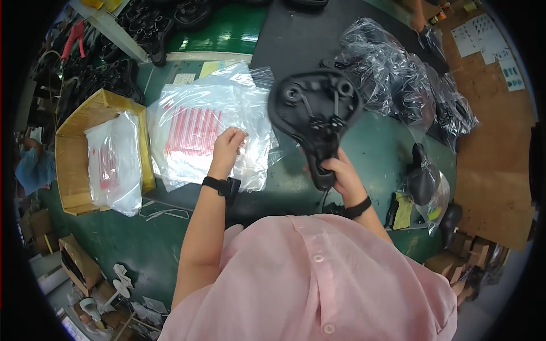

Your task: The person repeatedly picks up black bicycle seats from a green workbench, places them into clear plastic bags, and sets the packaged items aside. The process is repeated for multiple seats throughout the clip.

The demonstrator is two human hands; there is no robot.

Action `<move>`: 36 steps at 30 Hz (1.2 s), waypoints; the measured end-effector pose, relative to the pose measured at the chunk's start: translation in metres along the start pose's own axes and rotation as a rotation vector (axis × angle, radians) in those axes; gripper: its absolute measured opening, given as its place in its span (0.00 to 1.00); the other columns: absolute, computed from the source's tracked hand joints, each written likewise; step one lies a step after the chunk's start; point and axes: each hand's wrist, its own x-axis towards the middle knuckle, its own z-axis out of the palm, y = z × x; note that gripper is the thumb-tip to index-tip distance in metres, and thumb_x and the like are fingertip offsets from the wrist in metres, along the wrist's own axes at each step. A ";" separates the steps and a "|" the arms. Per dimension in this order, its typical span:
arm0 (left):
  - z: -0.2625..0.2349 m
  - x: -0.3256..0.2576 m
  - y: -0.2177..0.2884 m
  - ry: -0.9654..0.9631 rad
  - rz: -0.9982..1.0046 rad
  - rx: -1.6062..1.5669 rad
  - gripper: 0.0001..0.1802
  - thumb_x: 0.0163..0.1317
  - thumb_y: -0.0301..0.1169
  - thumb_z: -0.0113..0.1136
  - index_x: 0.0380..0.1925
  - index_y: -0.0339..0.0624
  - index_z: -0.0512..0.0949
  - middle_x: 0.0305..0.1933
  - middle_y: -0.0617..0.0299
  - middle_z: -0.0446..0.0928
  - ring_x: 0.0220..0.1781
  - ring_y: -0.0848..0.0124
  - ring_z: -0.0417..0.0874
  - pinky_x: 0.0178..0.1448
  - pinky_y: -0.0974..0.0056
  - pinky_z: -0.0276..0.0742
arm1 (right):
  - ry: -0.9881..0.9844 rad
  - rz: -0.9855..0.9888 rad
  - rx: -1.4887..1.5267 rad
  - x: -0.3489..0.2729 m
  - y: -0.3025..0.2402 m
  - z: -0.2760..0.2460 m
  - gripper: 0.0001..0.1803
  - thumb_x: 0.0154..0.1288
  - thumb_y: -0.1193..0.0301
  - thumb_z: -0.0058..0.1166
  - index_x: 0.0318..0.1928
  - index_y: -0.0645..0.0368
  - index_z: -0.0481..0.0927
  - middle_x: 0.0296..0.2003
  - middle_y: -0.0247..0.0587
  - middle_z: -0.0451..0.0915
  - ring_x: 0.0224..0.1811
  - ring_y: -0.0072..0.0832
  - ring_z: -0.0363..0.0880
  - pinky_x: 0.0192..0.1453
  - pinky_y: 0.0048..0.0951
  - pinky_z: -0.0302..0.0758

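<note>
Cardboard box (74, 153), left edge of surface (375, 153), holding bagged stock. Left hand (226, 149) pinching top sheet of clear bag stack (193, 136), mid-surface. Right hand (340, 173) clenched round nose of black saddle (314, 108), underside up, raised above surface. Bagged saddles (398, 79) crowd far right corner.

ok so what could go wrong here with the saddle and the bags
The right hand grips the bicycle saddle only by its narrow nose, so it might twist or slip out. The left hand pinches the top of a slippery stack of clear plastic bags; it may lift several at once or drag the pile.
</note>
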 end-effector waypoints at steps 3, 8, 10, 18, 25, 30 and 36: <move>0.004 -0.011 0.017 -0.089 -0.086 -0.127 0.04 0.58 0.26 0.60 0.29 0.37 0.77 0.25 0.67 0.75 0.25 0.81 0.71 0.29 0.74 0.65 | -0.193 0.156 0.011 0.044 0.008 0.031 0.35 0.48 0.81 0.46 0.62 0.66 0.62 0.49 0.53 0.75 0.41 0.45 0.82 0.47 0.41 0.82; -0.013 -0.013 0.015 -0.127 -0.156 -0.176 0.07 0.59 0.28 0.61 0.35 0.36 0.79 0.30 0.63 0.80 0.28 0.78 0.77 0.32 0.73 0.72 | -0.162 0.163 -0.120 0.118 0.065 0.054 0.35 0.46 0.83 0.47 0.61 0.66 0.64 0.40 0.43 0.78 0.37 0.27 0.79 0.40 0.26 0.77; -0.044 -0.026 0.021 -0.081 -0.268 -0.307 0.09 0.60 0.31 0.61 0.37 0.37 0.79 0.32 0.63 0.80 0.31 0.77 0.79 0.36 0.73 0.75 | -0.053 0.107 -0.224 0.132 0.078 0.046 0.35 0.46 0.82 0.47 0.61 0.66 0.66 0.40 0.40 0.77 0.34 0.23 0.75 0.38 0.23 0.74; -0.114 -0.060 0.029 0.194 -0.242 -0.619 0.04 0.67 0.32 0.54 0.34 0.46 0.74 0.24 0.74 0.67 0.27 0.82 0.68 0.30 0.75 0.63 | 0.092 -0.215 -0.387 0.105 0.037 0.030 0.38 0.44 0.82 0.49 0.63 0.66 0.63 0.46 0.41 0.76 0.47 0.30 0.76 0.53 0.28 0.72; -0.051 -0.031 0.038 0.433 -0.061 -0.716 0.09 0.67 0.33 0.55 0.38 0.38 0.78 0.26 0.72 0.72 0.23 0.84 0.68 0.26 0.75 0.66 | -0.268 -0.596 -1.190 0.065 0.003 0.067 0.34 0.42 0.80 0.55 0.56 0.56 0.70 0.46 0.47 0.76 0.49 0.47 0.76 0.52 0.35 0.75; -0.091 -0.027 0.025 0.387 -0.064 -0.597 0.08 0.64 0.31 0.59 0.37 0.36 0.81 0.23 0.71 0.76 0.18 0.83 0.69 0.22 0.73 0.64 | -0.332 -0.410 -1.494 0.064 0.038 0.069 0.34 0.42 0.79 0.57 0.56 0.54 0.71 0.49 0.43 0.76 0.49 0.44 0.76 0.48 0.39 0.76; -0.046 -0.088 0.144 -0.183 0.546 0.577 0.03 0.57 0.25 0.60 0.30 0.37 0.81 0.30 0.56 0.83 0.32 0.65 0.84 0.36 0.65 0.77 | -0.224 0.076 -1.094 0.068 0.038 0.073 0.29 0.45 0.79 0.55 0.53 0.61 0.73 0.40 0.48 0.80 0.45 0.42 0.79 0.48 0.32 0.74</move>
